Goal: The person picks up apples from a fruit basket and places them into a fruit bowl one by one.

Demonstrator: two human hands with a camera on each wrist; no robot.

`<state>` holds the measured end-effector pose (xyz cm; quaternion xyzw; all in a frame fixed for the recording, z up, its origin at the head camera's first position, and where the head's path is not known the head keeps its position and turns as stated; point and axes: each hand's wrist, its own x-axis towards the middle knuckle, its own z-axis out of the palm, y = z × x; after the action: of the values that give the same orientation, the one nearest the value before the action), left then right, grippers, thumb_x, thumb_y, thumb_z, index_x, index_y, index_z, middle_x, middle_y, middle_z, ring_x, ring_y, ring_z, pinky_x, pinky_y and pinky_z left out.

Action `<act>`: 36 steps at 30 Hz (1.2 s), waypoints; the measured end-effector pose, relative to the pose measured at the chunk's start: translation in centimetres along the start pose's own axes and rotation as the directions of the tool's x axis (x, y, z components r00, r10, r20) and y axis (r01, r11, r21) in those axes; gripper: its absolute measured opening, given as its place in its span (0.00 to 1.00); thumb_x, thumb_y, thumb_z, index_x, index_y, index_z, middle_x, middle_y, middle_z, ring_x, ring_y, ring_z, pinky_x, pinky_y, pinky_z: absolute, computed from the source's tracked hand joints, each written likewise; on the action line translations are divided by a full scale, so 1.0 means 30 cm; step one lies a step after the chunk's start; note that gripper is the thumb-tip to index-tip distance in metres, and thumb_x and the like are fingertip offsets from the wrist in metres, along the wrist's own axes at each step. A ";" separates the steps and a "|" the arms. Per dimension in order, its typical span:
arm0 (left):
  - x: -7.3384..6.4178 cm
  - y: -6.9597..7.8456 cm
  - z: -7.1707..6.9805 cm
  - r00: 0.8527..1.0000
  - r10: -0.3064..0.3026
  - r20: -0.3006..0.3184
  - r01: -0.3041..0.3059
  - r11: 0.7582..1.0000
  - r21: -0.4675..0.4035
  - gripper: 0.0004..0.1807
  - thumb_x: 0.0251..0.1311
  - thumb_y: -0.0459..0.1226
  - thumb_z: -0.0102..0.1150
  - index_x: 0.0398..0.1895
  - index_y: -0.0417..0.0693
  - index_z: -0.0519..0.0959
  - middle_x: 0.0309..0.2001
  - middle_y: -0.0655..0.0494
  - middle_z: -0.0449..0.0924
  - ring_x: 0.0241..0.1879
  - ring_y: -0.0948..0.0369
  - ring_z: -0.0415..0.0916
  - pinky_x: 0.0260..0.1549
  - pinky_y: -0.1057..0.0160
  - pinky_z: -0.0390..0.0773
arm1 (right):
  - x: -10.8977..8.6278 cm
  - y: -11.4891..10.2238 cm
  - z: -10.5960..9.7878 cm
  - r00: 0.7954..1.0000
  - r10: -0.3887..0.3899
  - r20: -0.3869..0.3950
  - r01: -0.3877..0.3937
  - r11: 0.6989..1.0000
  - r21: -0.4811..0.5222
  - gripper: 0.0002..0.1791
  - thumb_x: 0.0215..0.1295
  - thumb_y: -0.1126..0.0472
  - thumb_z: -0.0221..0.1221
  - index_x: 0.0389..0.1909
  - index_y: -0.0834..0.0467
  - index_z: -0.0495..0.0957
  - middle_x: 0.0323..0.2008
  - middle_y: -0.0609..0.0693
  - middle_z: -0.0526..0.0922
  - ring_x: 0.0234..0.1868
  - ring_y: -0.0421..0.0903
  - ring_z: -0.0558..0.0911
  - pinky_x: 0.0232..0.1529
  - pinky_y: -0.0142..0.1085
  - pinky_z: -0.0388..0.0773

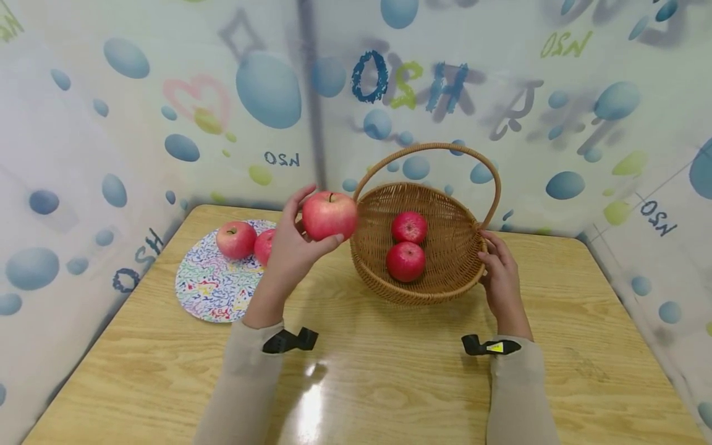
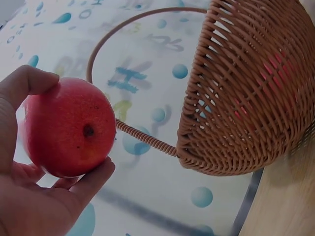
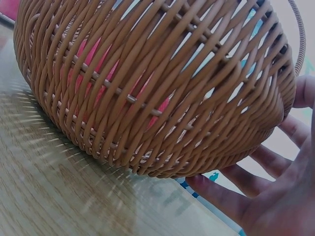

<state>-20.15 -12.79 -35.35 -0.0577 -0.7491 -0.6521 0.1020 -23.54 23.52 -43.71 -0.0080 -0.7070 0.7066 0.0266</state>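
In the head view my left hand [image 1: 292, 250] holds a red apple [image 1: 330, 216] up at the left rim of a wicker basket [image 1: 445, 272]. Thumb and fingers wrap its sides; the left wrist view shows the blossom end of this apple [image 2: 74, 129]. Two red apples, one [image 1: 410, 227] behind the other [image 1: 405, 261], lie inside the basket. My right hand [image 1: 503, 278] grips the basket's right side near the handle's foot. In the right wrist view its fingers [image 3: 216, 194] lie along the woven outer wall [image 3: 147, 98].
A round, colourfully patterned board [image 1: 208, 290] lies on the left of the wooden table [image 1: 378, 383]. On it rest an apple [image 1: 236, 240] and another [image 1: 264, 246] partly hidden by my left hand. The basket's tall handle [image 1: 431, 147] arches up before a printed wall covering [image 1: 345, 136].
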 end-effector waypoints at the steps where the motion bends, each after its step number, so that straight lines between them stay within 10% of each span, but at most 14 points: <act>1: 0.000 0.001 -0.003 1.000 0.002 -0.005 -0.002 1.000 0.006 0.47 0.52 0.34 0.72 0.75 0.62 0.61 0.70 0.55 0.65 0.60 0.50 0.75 0.50 0.57 0.85 | 0.000 0.000 0.000 1.000 0.001 -0.001 -0.001 1.000 0.000 0.27 0.78 0.60 0.43 0.76 0.47 0.61 0.78 0.57 0.57 0.70 0.53 0.69 0.47 0.25 0.82; 17: -0.007 0.001 -0.025 0.985 0.083 -0.151 -0.023 0.933 0.360 0.50 0.47 0.42 0.76 0.75 0.60 0.61 0.69 0.48 0.63 0.64 0.52 0.69 0.59 0.44 0.79 | -0.002 0.005 -0.004 1.000 -0.001 0.006 0.001 1.000 0.003 0.27 0.79 0.59 0.43 0.76 0.47 0.61 0.79 0.56 0.55 0.74 0.59 0.65 0.47 0.24 0.81; 36: -0.003 -0.018 -0.081 0.965 0.075 -0.250 0.039 0.907 0.420 0.46 0.43 0.49 0.80 0.69 0.54 0.69 0.64 0.46 0.64 0.61 0.50 0.70 0.60 0.43 0.78 | 0.002 0.009 -0.005 1.000 -0.012 0.011 0.012 1.000 0.000 0.26 0.79 0.58 0.43 0.76 0.47 0.61 0.79 0.56 0.55 0.72 0.58 0.67 0.46 0.25 0.81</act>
<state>-19.98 -15.27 -35.58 0.0449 -0.8515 -0.4759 0.2157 -23.60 23.66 -43.97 0.0001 -0.7073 0.7064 0.0271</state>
